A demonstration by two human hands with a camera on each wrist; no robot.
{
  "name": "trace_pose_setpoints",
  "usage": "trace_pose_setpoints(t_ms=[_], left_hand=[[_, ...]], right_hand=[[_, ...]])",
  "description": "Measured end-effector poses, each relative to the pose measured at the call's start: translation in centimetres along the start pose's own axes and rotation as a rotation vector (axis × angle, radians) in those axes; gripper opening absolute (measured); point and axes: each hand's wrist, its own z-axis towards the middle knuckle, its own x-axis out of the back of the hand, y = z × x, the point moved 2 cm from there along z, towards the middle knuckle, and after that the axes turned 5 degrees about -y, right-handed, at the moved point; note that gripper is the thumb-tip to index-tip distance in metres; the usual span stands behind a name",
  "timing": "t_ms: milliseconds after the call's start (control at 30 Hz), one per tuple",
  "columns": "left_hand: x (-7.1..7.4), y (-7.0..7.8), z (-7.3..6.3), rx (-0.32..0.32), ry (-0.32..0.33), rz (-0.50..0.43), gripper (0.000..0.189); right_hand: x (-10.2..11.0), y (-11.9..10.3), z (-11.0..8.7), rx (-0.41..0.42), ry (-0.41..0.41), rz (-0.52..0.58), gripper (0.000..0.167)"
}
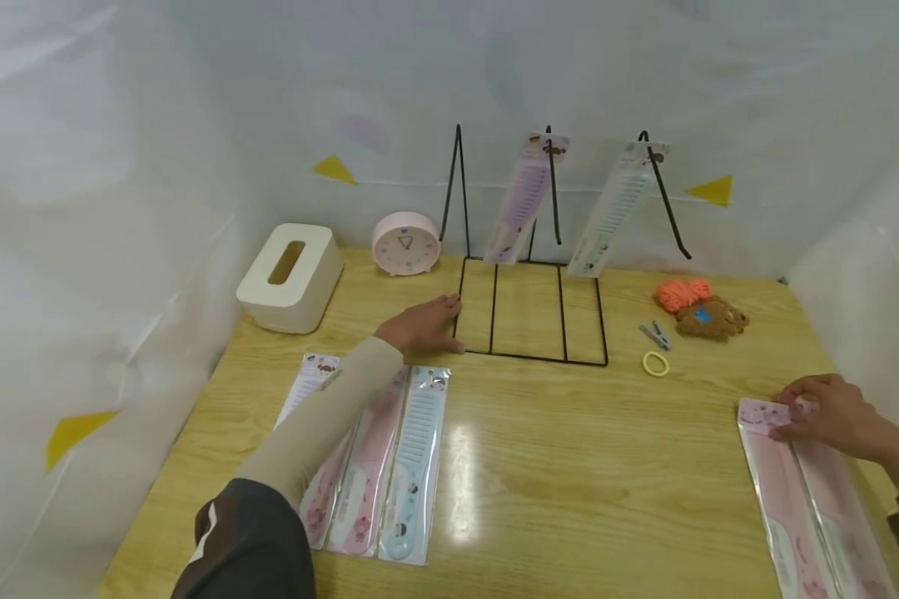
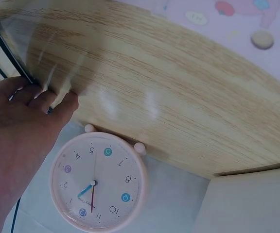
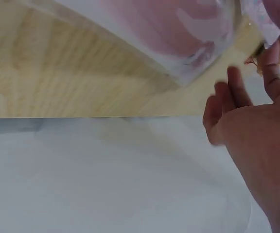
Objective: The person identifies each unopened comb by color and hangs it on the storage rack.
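My left hand (image 1: 423, 326) rests at the front left of a black wire display rack (image 1: 547, 358), its fingers and thumb touching the base wire. A packaged purple comb (image 1: 526, 195) hangs from the rack's middle hook and a mint-green comb (image 1: 620, 208) from the right hook. On the right, my right hand (image 1: 839, 416) pinches the top card of a packaged pink comb (image 1: 831, 478) between thumb and fingers; the other fingers are spread in the right wrist view. Another packaged pink comb (image 1: 782, 482) lies close along its left side.
Several packaged combs, including a blue comb (image 1: 414, 466), lie in a row under my left forearm. A white tissue box (image 1: 292, 279) and a pink clock (image 1: 406, 244) stand behind. Orange yarn (image 1: 682, 294), a brown knitted piece (image 1: 712, 319), nail clippers (image 1: 655, 334) and a yellow ring (image 1: 655, 363) lie right.
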Motion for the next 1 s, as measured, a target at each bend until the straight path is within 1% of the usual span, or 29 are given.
trace_pose_setpoints(t_ms=[100,167,200,300,367,433,500,633,700,767,867,900,1000], left_hand=[[0.0,-0.1,0.1,0.007,-0.002,-0.002,0.094],[-0.1,-0.1,0.1,0.01,-0.006,0.005,0.094],[-0.2,-0.2,0.2,0.008,-0.007,0.009,0.094],[-0.3,-0.1,0.3,0.001,-0.007,0.019,0.095],[-0.4,-0.1,0.3,0.002,-0.006,0.02,0.095],[-0.4,-0.2,0.4,0.012,-0.004,0.019,0.094],[-0.3,-0.2,0.3,0.019,0.0,0.014,0.094],[-0.3,-0.1,0.2,0.015,0.01,-0.002,0.094],[-0.3,0.0,0.1,0.011,0.016,-0.012,0.094],[-0.3,0.0,0.0,0.009,0.018,-0.01,0.093],[-0.3,0.0,0.0,0.009,0.02,-0.007,0.093],[-0.3,0.0,0.0,0.006,0.021,-0.002,0.093],[-0.3,0.1,-0.2,0.006,0.029,-0.009,0.093]], right_hand=[[0.9,-0.8,0.2,0.068,0.061,0.086,0.027],[1.5,-1.8,0.1,0.083,0.087,0.15,0.018],[1.9,-2.4,-0.1,0.081,0.108,0.177,0.016],[3.2,-5.0,-0.7,0.049,0.147,0.281,0.021],[4.2,-7.4,-1.2,0.046,0.191,0.347,0.025],[5.1,-10.4,-1.6,0.061,0.24,0.401,0.027],[5.9,-13.6,-1.9,0.085,0.284,0.415,0.026],[6.7,-20.3,-2.1,0.18,0.333,0.449,0.019],[6.9,-23.6,-1.9,0.272,0.354,0.477,0.016],[6.7,-26.9,-1.5,0.37,0.385,0.474,0.015],[6.2,-31.3,-0.4,0.513,0.472,0.367,0.016],[6.0,-32.6,0.0,0.55,0.497,0.316,0.016],[5.5,-36.2,1.7,0.609,0.555,0.177,0.014]])
